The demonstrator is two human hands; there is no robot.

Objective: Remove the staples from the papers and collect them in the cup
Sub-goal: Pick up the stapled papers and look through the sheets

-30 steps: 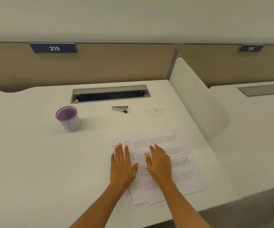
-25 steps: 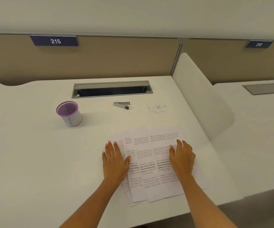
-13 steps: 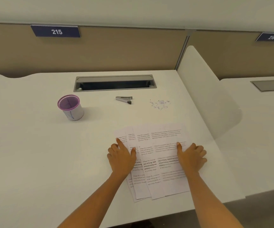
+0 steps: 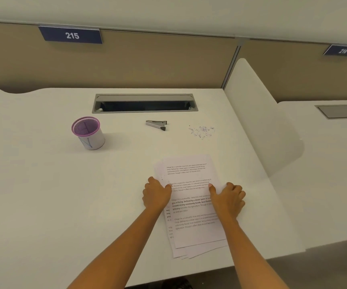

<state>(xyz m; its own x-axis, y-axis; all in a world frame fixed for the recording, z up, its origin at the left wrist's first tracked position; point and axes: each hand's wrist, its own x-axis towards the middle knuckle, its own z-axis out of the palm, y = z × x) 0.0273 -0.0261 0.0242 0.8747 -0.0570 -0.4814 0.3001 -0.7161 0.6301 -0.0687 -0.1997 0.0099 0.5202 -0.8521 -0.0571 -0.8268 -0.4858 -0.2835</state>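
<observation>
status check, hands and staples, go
Left hand and right hand grip papers by side edges. Staples loose on desk, cup apart at left. Nothing in the way.

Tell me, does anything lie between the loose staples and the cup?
Yes: the staple remover lies on the desk between the staples and the cup, nearly on the straight line. Nothing else visible there.

1. One head-worn view — it looks forward and down across the white surface (image 4: 43, 195) from its near edge.
2. It faces the tan partition (image 4: 147, 63); the papers (image 4: 189, 176) lie nearest, low in frame.
</observation>
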